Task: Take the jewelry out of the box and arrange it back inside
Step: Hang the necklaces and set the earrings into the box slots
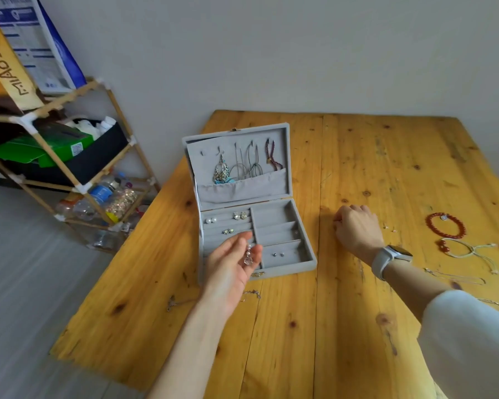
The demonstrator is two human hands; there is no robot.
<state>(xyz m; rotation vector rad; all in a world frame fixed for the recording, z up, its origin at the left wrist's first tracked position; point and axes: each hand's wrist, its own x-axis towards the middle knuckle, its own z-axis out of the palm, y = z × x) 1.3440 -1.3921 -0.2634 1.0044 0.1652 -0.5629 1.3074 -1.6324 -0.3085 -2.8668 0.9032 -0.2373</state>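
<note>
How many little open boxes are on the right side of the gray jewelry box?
3, stacked front to back in the jewelry box. The back compartment and middle compartment look empty; the front compartment holds two small studs.

This looks like a room in a home. A knotty pine table (357,174) stands against a plain white wall (271,53), above a grey tiled floor (26,269). Beside it a light bamboo shelf rack (78,156) holds household clutter: plastic water bottles (98,197), a dark storage bin (98,156) with a green box (55,142), and printed bags (18,53) on top. A grey velvet jewelry box (242,197) lies open on the table, with bracelets (445,226) spread nearby.
</note>
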